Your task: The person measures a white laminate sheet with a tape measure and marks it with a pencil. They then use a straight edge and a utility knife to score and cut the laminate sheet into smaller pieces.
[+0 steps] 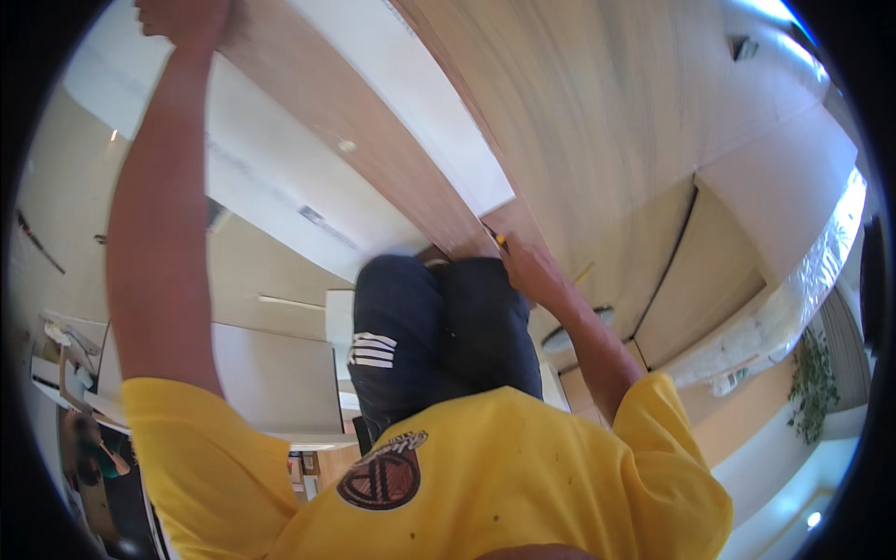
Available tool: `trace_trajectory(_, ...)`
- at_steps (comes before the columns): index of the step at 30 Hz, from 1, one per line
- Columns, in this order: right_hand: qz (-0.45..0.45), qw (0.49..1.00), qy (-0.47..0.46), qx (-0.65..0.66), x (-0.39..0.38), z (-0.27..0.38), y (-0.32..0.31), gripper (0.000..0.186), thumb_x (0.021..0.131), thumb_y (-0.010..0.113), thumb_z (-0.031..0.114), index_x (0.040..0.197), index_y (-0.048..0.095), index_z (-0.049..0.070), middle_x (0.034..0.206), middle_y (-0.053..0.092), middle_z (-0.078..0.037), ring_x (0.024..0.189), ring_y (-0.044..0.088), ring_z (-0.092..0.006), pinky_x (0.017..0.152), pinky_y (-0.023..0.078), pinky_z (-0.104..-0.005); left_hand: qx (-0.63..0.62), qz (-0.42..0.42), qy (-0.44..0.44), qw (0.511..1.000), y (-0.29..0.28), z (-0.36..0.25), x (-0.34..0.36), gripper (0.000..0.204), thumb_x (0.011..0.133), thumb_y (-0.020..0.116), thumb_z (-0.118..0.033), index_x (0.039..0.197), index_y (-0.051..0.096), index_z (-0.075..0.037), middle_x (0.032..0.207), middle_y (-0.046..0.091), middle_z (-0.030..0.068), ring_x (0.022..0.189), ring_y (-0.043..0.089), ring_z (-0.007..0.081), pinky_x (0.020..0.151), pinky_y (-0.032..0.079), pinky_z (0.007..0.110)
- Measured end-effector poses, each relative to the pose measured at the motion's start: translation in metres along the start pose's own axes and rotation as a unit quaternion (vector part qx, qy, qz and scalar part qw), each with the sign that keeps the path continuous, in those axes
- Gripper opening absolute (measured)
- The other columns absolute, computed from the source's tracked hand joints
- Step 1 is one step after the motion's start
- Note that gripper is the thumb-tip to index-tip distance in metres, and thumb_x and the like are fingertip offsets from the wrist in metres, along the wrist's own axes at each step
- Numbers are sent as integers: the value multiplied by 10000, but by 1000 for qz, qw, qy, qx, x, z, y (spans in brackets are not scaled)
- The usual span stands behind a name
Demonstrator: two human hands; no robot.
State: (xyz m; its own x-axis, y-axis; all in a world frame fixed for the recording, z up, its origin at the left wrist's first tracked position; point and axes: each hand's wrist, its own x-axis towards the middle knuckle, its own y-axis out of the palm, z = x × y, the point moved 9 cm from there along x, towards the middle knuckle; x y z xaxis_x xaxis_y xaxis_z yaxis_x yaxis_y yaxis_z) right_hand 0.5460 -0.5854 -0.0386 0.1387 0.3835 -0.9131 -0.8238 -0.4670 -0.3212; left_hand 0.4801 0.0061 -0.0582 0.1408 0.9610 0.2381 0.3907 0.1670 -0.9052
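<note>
A long brown wood-toned board (373, 140) runs diagonally from the top left down to my knees. My right hand (534, 271) is closed around a utility knife (501, 240) with a yellow and black handle, its thin tip at the board's near right edge. At the board's far end, my left hand (182, 17) is partly cut off by the frame. Its visible fingers are bent, beside the board's left edge; what they grip, if anything, is hidden. White panel surface (280, 177) shows on both sides of the board.
A large wood-grained panel (597, 103) spans the upper right. Clear plastic wrap (793, 299) covers an edge at right, near a leafy plant (810, 383). A dark slim tool (39, 241) lies far left. Another person (93, 453) is at lower left.
</note>
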Motion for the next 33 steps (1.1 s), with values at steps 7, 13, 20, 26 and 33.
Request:
trace_trajectory(7, -209, 963, -108, 134, 95, 175, -160, 231, 1021, 563, 230, 1029, 502, 7, 843, 663, -300, 821, 648, -498, 709, 488, -578, -87, 10, -13, 996, 5, 12, -3, 443, 1051, 489, -363, 1378, 612, -90, 1515, 423, 241, 1427, 369, 374, 1193, 211, 515)
trace_trajectory(13, -325, 901, -274, 89, 228, 398, -298, 265, 1007, 560, 249, 1025, 526, -13, 860, 685, -289, 873, 678, -480, 757, 526, -562, -64, 13, -32, 997, 0, 7, 1, 398, 1013, 570, -259, 1374, 576, -91, 1483, 448, 233, 1357, 408, 399, 1147, 244, 574)
trace_trajectory(20, -314, 914, -258, 3, 311, 513, -365, 297, 964, 552, 191, 1128, 586, -54, 998, 723, -272, 958, 713, -438, 839, 571, -511, -44, 45, -63, 996, 4, 9, 3, 410, 1014, 580, -248, 1405, 543, -130, 1488, 419, 198, 1387, 385, 355, 1160, 236, 588)
trace_trajectory(26, -252, 941, -224, -27, 328, 521, -361, 327, 921, 576, 168, 1162, 589, -53, 1078, 724, -260, 1053, 707, -422, 912, 566, -490, -57, 47, -69, 995, 2, 10, 3, 384, 1015, 585, -248, 1378, 578, -123, 1484, 422, 181, 1393, 383, 353, 1160, 234, 589)
trace_trajectory(33, -260, 936, -237, -18, 303, 509, -356, 288, 957, 486, 96, 1186, 588, -45, 1120, 701, -307, 1086, 693, -419, 969, 548, -498, -69, 16, -39, 997, -3, 8, 2, 390, 992, 613, -231, 1360, 600, -102, 1463, 449, 189, 1369, 398, 362, 1138, 246, 573)
